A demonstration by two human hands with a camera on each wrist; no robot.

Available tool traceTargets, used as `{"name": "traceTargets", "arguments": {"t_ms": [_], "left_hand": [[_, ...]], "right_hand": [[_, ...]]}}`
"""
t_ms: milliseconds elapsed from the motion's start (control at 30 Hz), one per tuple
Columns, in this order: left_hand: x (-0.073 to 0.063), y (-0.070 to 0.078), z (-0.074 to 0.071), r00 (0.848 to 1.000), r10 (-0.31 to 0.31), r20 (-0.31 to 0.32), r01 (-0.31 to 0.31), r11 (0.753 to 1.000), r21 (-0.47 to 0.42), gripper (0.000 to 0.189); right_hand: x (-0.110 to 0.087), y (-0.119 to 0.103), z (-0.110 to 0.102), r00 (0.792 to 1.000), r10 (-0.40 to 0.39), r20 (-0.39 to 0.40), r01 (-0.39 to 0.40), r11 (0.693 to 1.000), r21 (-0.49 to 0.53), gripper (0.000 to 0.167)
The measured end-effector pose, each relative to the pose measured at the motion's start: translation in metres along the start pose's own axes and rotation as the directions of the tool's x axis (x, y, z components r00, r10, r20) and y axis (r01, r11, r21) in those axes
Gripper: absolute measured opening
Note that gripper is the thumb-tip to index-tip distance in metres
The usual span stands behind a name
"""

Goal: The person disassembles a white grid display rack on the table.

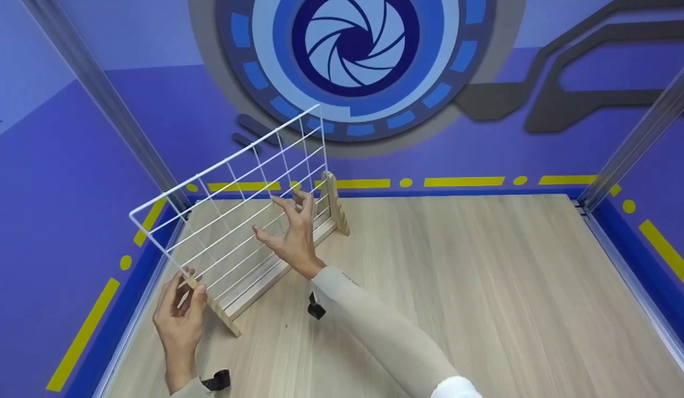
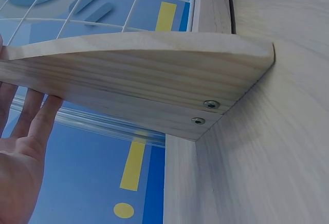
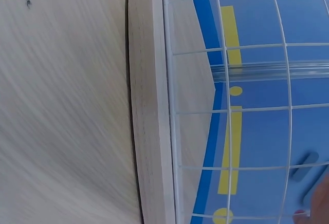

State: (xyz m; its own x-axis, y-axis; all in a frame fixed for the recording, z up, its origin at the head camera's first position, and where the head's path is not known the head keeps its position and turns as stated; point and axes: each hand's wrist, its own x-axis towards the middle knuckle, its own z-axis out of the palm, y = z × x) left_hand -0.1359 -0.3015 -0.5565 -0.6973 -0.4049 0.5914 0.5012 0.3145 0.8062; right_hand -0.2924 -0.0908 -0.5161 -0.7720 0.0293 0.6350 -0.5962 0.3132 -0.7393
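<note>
Left hand [image 1: 179, 315] wraps thumb and fingers round the upper end of a wooden end piece [image 1: 217, 310] at lower left of the head view, while the right hand [image 1: 293, 237], near the centre, spreads its thumb and fingers well apart before a white wire grid [image 1: 236, 205]; whether its fingertips touch the wires cannot be told. Left of centre, the grid stands on edge along a wooden rail [image 1: 275, 275], the far end piece [image 1: 335, 204] at its other end, on a wood-grain surface [image 1: 513, 287]. In the left wrist view, fingers at the left edge touch the near end piece, two screws [image 2: 211, 104] showing right of centre. In the right wrist view, the rail runs top to bottom near the centre, wires fill the right half, and part of the right hand shows at lower right
</note>
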Motion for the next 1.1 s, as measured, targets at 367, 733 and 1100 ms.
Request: {"name": "traceTargets", "arguments": {"t_ms": [367,733,1100], "left_hand": [[0.002,-0.006,0.003,0.999,0.033,-0.011,-0.034,0.995,-0.092,0.052],[-0.004,-0.007,0.004,1.000,0.013,-0.008,-0.014,0.993,-0.114,0.052],[0.000,-0.007,0.003,0.999,0.037,-0.006,-0.038,0.992,-0.120,0.055]], "right_hand": [[0.006,-0.001,0.000,0.999,-0.036,-0.017,0.036,0.999,0.011,0.064],[0.003,0.000,-0.001,0.999,-0.033,-0.018,0.033,0.999,0.015,0.066],[0.012,-0.011,-0.003,0.999,-0.027,-0.027,0.028,0.999,0.027,0.064]]}}
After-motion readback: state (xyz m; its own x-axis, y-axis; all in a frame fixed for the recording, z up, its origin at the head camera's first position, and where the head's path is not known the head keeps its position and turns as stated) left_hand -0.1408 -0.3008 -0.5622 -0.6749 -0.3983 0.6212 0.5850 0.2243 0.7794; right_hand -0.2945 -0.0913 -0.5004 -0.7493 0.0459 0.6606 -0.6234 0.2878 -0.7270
